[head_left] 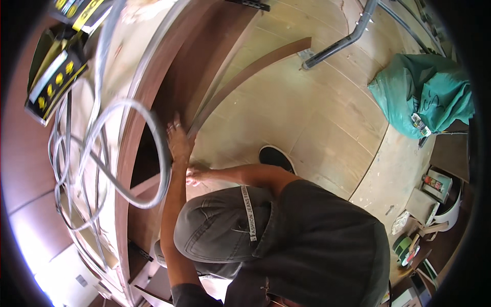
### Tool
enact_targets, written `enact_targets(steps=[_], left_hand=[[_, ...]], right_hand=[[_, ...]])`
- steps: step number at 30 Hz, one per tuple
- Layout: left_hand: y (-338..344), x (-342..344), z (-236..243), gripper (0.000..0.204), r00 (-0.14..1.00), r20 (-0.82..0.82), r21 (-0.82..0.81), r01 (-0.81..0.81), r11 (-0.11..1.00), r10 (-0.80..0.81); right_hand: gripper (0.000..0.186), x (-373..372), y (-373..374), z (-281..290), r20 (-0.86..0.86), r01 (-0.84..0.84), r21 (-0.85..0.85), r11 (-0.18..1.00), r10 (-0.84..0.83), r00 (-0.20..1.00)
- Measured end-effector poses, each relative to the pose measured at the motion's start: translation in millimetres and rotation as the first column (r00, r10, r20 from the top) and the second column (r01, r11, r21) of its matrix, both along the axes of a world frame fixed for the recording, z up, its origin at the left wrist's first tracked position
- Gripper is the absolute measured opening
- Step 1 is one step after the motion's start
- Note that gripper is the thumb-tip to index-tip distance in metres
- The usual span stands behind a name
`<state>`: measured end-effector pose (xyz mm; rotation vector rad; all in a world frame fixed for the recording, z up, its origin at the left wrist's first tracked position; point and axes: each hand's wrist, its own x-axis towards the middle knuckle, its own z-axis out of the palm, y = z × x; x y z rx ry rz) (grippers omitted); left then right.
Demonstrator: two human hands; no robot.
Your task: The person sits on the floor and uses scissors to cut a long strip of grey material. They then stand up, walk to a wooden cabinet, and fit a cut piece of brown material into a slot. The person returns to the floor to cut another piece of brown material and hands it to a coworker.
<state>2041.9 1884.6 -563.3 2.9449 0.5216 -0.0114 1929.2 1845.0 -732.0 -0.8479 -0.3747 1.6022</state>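
My left hand [178, 140] lies against the inside of a long brown wooden cabinet frame [197, 56], fingers stretched out, with a ring on one. Beside its wrist ends a narrow brown wooden strip [255, 66], which stretches away over the floor. My right hand [196, 175] is just below, close to my left forearm and the frame's near edge. Its fingers are curled, and whatever they hold is hidden. Part of the frame's inside is in dark shadow. My bent knee in grey trousers [220, 220] is under my arms.
A loop of grey cable [166, 169] hangs over the frame at left, beside an open black and yellow box [56, 77]. Black metal tubes [337, 48] stand at the far side. A green plastic bag [424, 94] and assorted tools and containers [434, 189] lie to the right on the floor [327, 112].
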Motion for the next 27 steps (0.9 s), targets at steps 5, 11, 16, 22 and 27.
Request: enact_targets(steps=[5,11,16,22,27], left_hand=[[8,-1,-10,0.089,0.991,-0.126,0.079,-0.042,0.996,0.052],[2,8,-1,0.09,0.996,-0.083,0.073,-0.007,0.997,0.013],[-3,28,-7,0.091,0.997,-0.077,0.064,0.022,0.998,-0.017],[9,2,-2,0.096,0.985,-0.134,0.065,-0.1,0.993,0.108],[6,7,-4,0.096,0.985,-0.14,0.096,-0.092,0.991,0.105]], right_hand=[[0.072,12,1,-5,-0.198,-0.054,-0.04,0.998,0.045,0.979],[0.064,61,-37,16,-0.029,0.012,-0.009,1.0,-0.012,1.0],[0.035,211,-146,-53,-0.029,0.798,0.036,0.601,-0.798,0.602],[0.056,379,-230,42,0.188,0.995,-0.095,0.001,-0.982,0.019],[0.069,438,-220,52,0.543,0.993,-0.115,0.034,-0.835,0.091]])
